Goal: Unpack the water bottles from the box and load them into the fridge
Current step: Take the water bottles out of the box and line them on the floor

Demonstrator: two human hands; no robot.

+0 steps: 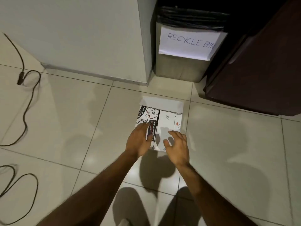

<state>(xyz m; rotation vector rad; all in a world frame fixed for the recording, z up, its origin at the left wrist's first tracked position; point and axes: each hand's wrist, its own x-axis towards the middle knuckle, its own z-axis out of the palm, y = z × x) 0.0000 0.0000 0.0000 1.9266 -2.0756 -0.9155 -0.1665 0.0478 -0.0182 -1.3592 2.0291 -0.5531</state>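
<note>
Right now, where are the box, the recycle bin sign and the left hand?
box [169, 124]: head view, on its white right top flap.
recycle bin sign [190, 43]: head view, centre of the handwritten paper.
left hand [138, 141]: head view, back of the hand.

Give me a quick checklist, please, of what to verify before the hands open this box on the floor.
1. Box within reach on the floor tiles: ok.
2. Top flaps closed apart from the far flap folded back: not ok for unpacking yet.
3. Left hand over the left flap, fingers straight: ok.
4. Right hand above the right flap, fingers spread, gripping nothing: ok.
5. Water bottles inside: cannot tell, contents hidden.
6. Dark fridge at right looks shut: not ok for loading yet.
</note>
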